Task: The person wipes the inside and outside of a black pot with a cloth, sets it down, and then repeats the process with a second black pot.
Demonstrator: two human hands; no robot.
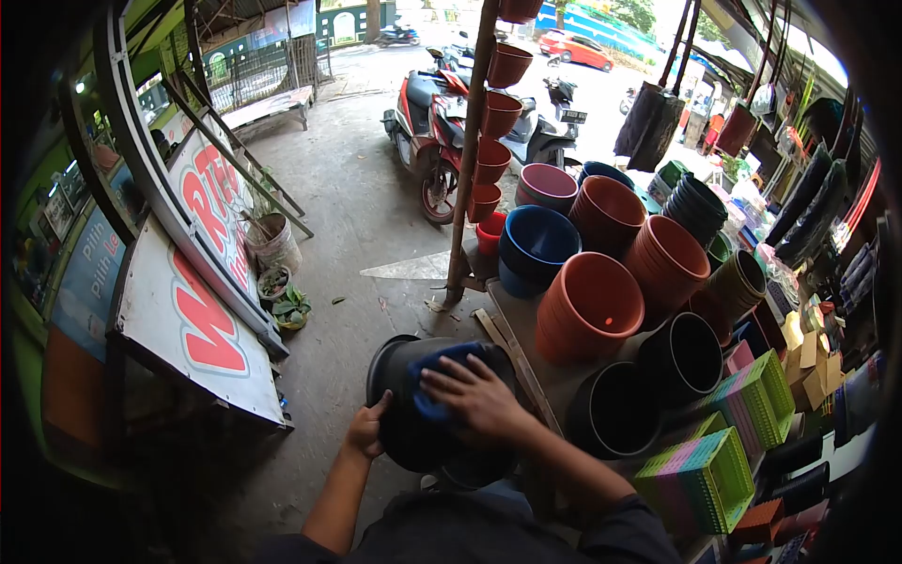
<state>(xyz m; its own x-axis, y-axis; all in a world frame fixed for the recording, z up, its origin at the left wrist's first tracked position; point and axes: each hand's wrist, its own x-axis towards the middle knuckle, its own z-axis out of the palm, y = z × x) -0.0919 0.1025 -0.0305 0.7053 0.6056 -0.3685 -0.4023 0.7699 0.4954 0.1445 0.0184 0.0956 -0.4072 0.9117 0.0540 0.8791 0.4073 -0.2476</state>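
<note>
A large black plastic pot (398,425) is held tilted in front of my body, low in the middle of the view. My left hand (368,428) grips its left side, thumb up along the outer wall. Spread over the pot's surface, my right hand (474,397) presses a dark blue cloth (428,406) against it. Part of the cloth lies hidden under my fingers and palm. Below the held pot another dark rounded shape shows, too covered to make out.
On the right, a low platform bears stacked terracotta-coloured pots (592,305), blue pots (540,240), black pots (620,414) and green baskets (714,479). A post (467,169) carries hanging pots. Signboards (202,329) stand left; motorbikes (437,132) are parked ahead.
</note>
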